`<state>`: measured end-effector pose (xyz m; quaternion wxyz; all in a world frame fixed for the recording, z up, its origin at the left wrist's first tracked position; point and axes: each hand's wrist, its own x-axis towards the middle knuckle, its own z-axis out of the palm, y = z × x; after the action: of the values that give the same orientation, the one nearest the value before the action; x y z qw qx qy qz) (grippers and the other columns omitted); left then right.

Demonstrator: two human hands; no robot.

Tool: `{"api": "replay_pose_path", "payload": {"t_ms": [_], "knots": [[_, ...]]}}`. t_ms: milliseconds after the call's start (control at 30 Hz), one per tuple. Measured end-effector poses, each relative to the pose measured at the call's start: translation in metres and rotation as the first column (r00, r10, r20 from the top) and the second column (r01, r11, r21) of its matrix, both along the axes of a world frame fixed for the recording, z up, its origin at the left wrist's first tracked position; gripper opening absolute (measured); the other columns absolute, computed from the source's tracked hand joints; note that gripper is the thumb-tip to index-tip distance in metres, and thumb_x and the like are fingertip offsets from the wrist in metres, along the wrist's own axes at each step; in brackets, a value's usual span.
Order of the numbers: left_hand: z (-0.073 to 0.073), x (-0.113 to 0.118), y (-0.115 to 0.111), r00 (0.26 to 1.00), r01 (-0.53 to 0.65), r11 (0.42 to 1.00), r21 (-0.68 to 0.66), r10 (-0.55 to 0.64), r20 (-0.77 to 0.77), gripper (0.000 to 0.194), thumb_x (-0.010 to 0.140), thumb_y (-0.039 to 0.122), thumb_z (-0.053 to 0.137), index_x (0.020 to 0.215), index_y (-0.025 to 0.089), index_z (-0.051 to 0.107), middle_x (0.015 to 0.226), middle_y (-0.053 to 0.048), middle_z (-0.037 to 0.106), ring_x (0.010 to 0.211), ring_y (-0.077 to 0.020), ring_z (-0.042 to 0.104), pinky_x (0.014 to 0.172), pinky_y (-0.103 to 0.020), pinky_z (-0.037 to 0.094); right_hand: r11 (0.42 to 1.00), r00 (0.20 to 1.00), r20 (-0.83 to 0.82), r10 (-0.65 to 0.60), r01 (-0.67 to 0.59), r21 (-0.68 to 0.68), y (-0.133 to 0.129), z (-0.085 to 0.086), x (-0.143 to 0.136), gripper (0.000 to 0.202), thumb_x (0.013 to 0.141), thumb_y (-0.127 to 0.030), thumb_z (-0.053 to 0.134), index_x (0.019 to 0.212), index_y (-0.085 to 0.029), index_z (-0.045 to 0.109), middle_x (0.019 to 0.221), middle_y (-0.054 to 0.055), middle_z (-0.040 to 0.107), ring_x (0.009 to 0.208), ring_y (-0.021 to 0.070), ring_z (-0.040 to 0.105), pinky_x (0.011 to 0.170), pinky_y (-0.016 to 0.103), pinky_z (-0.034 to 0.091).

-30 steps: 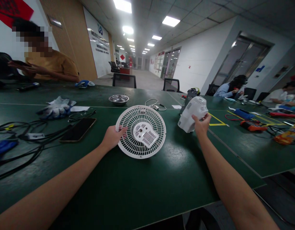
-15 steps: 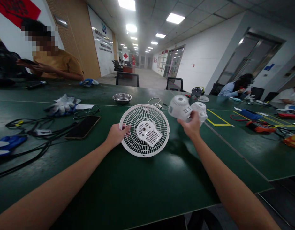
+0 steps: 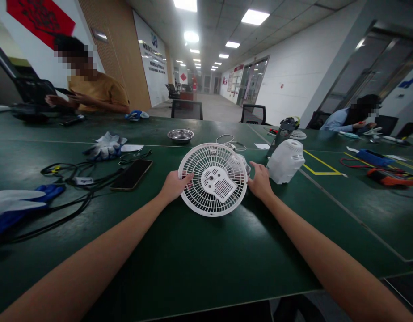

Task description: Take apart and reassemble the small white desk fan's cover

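A round white fan grille (image 3: 212, 205) with a slotted centre plate is held up over the green table (image 3: 200, 264). My left hand (image 3: 174, 185) grips its left rim, thumb on the front. My right hand (image 3: 260, 181) is at the right rim with thumb and fingers apart; whether it touches the rim is hard to tell. Just right of that hand, a white plastic housing (image 3: 286, 161) stands on the table. Partly hidden behind the grille's upper right lies another pale part (image 3: 244, 163), with a white cord (image 3: 225, 135) beyond.
A metal bowl (image 3: 180, 135) sits behind the grille. On the left are a phone (image 3: 132, 175), black cables (image 3: 89, 190) and gloves (image 3: 107, 146). A dark bottle (image 3: 280, 135) stands behind the housing. Farther right lies an orange tool (image 3: 389, 177). People sit at the far sides.
The white housing has left my right hand and stands on the table. My right hand has moved left to the grille's rim and opened. The view has turned slightly left.
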<state>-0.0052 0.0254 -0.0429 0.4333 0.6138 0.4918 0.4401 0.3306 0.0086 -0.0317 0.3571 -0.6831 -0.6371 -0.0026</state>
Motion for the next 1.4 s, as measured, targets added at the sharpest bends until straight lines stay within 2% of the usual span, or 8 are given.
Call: {"api": "replay_pose_path", "payload": {"t_ms": [100, 267, 433, 667, 867, 1067, 1200, 1400], "knots": [[-0.003, -0.002, 0.003, 1.000, 0.008, 1.000, 0.008, -0.008, -0.021, 0.026, 0.086, 0.040, 0.071, 0.089, 0.014, 0.073, 0.080, -0.008, 0.077, 0.070, -0.0245, 0.073, 0.065, -0.038, 0.059, 0.955, 0.875, -0.437, 0.208, -0.278, -0.104, -0.019, 0.010, -0.016, 0.044, 0.087, -0.057, 0.056, 0.101, -0.018, 0.070, 0.099, 0.011, 0.073, 0.093, 0.0293, 0.067, 0.088, 0.046, 0.054], [-0.006, -0.002, 0.005, 1.000, 0.016, 1.000, 0.002, -0.016, 0.014, 0.032, 0.085, 0.045, 0.072, 0.095, 0.014, 0.073, 0.086, -0.010, 0.077, 0.073, -0.0244, 0.073, 0.067, -0.039, 0.059, 0.611, 0.271, -0.962, 0.041, -0.768, -0.190, -0.045, 0.007, -0.059, 0.039, 0.091, -0.056, 0.050, 0.106, -0.023, 0.064, 0.095, 0.007, 0.074, 0.082, 0.0225, 0.071, 0.078, 0.043, 0.059], [-0.009, -0.004, 0.008, 0.996, 0.040, 0.999, -0.003, -0.039, 0.080, 0.049, 0.088, 0.063, 0.062, 0.088, 0.014, 0.071, 0.081, -0.009, 0.075, 0.071, -0.0239, 0.071, 0.068, -0.038, 0.057, 0.671, 0.054, -0.998, -0.019, -0.740, -0.053, -0.052, 0.008, -0.078, 0.030, 0.094, -0.046, 0.047, 0.105, -0.022, 0.062, 0.100, 0.008, 0.074, 0.093, 0.0239, 0.072, 0.083, 0.044, 0.059], [-0.017, -0.007, 0.024, 0.961, 0.079, 0.994, -0.079, -0.055, 0.272, 0.081, 0.089, 0.083, 0.028, 0.089, 0.015, 0.073, 0.081, -0.011, 0.074, 0.069, -0.0220, 0.068, 0.058, -0.030, 0.050, 0.844, 0.307, -0.908, 0.285, -0.530, 0.086, -0.058, 0.027, -0.069, 0.050, 0.079, -0.044, 0.075, 0.119, -0.030, 0.049, 0.089, -0.002, 0.070, 0.077, 0.0203, 0.071, 0.070, 0.038, 0.061], [-0.017, -0.012, 0.031, 0.854, 0.319, 0.903, -0.287, -0.142, 0.501, 0.086, 0.086, 0.085, 0.033, 0.091, 0.010, 0.075, 0.074, -0.014, 0.073, 0.070, -0.0246, 0.071, 0.063, -0.033, 0.053, 0.845, 0.664, -0.552, 0.504, -0.510, 0.159, -0.059, 0.027, -0.056, 0.081, 0.061, -0.037, 0.092, 0.124, -0.030, 0.041, 0.108, 0.005, 0.073, 0.096, 0.0261, 0.072, 0.089, 0.045, 0.059], [-0.020, -0.016, 0.038, 0.883, 0.246, 0.920, -0.304, -0.083, 0.463, 0.026, 0.083, 0.036, 0.076, 0.085, 0.010, 0.075, 0.081, -0.010, 0.076, 0.068, -0.0177, 0.070, 0.071, -0.031, 0.055, 0.818, 0.770, -0.295, 0.565, -0.569, 0.082, -0.054, 0.009, -0.059, 0.082, 0.064, -0.047, 0.089, 0.129, -0.027, 0.043, 0.121, 0.012, 0.070, 0.109, 0.0316, 0.069, 0.090, 0.049, 0.059], [-0.020, -0.015, 0.039, 0.907, 0.220, 0.914, -0.340, -0.063, 0.417, 0.021, 0.085, 0.030, 0.074, 0.089, 0.010, 0.076, 0.088, -0.013, 0.077, 0.071, -0.0173, 0.071, 0.073, -0.032, 0.057, 0.780, 0.769, -0.133, 0.625, -0.622, 0.071, -0.050, 0.009, -0.055, 0.070, 0.076, -0.046, 0.080, 0.132, -0.026, 0.044, 0.121, 0.011, 0.069, 0.109, 0.0303, 0.068, 0.091, 0.049, 0.056], [-0.017, -0.014, 0.034, 0.942, 0.150, 0.937, -0.317, -0.039, 0.332, 0.028, 0.082, 0.037, 0.076, 0.090, 0.010, 0.076, 0.084, -0.012, 0.077, 0.069, -0.0182, 0.072, 0.068, -0.031, 0.056, 0.923, 0.956, 0.054, 0.288, -0.292, 0.249, -0.016, 0.001, -0.022, 0.058, 0.080, -0.037, 0.071, 0.134, -0.025, 0.052, 0.142, 0.014, 0.050, 0.134, 0.0361, 0.046, 0.111, 0.058, 0.039]]}}
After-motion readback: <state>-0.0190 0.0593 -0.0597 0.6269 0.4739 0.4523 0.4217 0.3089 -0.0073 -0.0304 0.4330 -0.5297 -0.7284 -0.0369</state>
